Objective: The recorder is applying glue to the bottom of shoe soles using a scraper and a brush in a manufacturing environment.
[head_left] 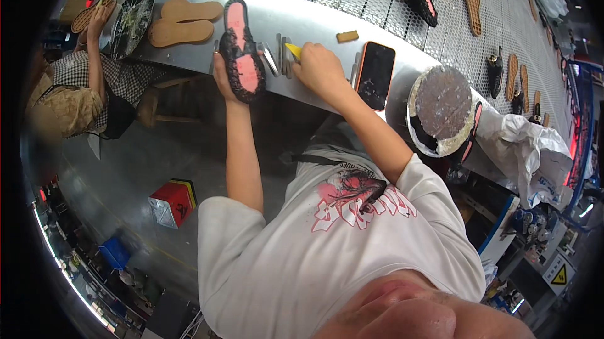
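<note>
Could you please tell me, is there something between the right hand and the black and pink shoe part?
Yes: several thin metal tools lie on the table between the right hand, with its yellow piece, and the shoe part in the left hand. They look low, so probably block little; I see nothing taller there.

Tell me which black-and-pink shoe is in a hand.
The shoe in the person's left hand, raised at the table's near edge. The others are on the mesh belt or beside the round pot, with no hand on them.
</note>
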`<state>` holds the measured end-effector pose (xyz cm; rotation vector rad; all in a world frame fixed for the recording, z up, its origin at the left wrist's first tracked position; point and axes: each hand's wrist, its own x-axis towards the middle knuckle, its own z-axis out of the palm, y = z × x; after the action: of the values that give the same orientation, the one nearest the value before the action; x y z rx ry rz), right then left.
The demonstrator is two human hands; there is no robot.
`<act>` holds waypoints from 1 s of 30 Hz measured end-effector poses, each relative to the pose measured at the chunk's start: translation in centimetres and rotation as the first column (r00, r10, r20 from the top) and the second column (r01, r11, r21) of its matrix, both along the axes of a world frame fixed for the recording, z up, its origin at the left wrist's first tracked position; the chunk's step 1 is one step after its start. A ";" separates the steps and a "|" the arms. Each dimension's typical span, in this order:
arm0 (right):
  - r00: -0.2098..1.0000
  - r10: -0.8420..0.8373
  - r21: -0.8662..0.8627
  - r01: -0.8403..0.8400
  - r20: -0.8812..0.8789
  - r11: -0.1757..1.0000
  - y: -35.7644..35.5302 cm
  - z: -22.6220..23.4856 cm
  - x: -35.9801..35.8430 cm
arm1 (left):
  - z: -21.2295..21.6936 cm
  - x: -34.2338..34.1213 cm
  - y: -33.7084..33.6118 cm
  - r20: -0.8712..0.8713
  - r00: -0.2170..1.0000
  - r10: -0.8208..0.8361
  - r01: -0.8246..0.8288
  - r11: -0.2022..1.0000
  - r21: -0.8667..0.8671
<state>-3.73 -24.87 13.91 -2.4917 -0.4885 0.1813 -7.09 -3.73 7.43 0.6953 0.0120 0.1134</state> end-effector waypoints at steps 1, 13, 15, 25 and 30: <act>1.000 -0.024 -0.039 0.024 0.005 0.999 0.2 -0.3 0.1 | 0.0 0.0 -0.1 -0.047 0.996 0.081 -0.079 0.996 0.044; 0.990 -0.077 -0.137 0.061 -0.116 0.989 -1.6 1.6 -0.3 | 0.0 0.1 0.0 -0.043 0.999 -0.005 0.001 0.996 -0.089; 0.989 -0.059 -0.040 0.054 -0.134 0.998 -3.2 3.3 -1.3 | -0.5 0.3 0.2 -0.118 0.993 0.005 -0.021 0.990 -0.137; 0.956 -0.260 0.586 0.291 -0.138 0.756 -12.2 11.9 -9.1 | 4.9 -1.4 -3.5 -0.047 0.999 -0.007 -0.003 0.979 -0.203; 0.966 -0.259 0.693 0.194 -0.011 0.694 -15.9 14.3 -10.7 | 10.7 -3.1 -12.9 -0.038 0.981 -0.191 0.182 0.967 -0.176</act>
<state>-14.40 -40.81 28.18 -1.7881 -0.2106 -0.1908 -10.21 -16.66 18.17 0.5234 0.0083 -0.0871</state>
